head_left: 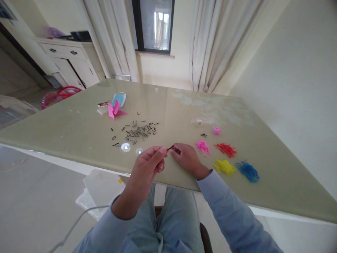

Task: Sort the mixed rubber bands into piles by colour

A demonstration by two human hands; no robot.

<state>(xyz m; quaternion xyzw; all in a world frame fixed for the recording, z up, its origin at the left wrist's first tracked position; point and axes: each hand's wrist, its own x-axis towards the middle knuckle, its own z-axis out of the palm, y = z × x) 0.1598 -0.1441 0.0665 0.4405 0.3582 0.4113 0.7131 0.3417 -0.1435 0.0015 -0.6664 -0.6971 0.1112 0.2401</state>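
Observation:
My left hand (pixel 147 165) is closed, thumb against forefinger, on one end of a thin black band (pixel 170 148). The other end meets the fingertips of my right hand (pixel 186 157), which are pinched on it just above the table. Beyond my left hand lies a loose scatter of black bands (pixel 140 132). To the right of my right hand are piles of pink bands (pixel 202 147), red bands (pixel 226 149), yellow bands (pixel 224 166) and blue bands (pixel 248 171). A few black bands (pixel 203 135) lie apart behind the pink pile.
The glossy table (pixel 168 105) has its near edge by my lap. At the back left lie a blue mask (pixel 119 98) and pink paper (pixel 115 110). A pink roll (pixel 217 130) and a clear tube-like item (pixel 201 121) are at the right.

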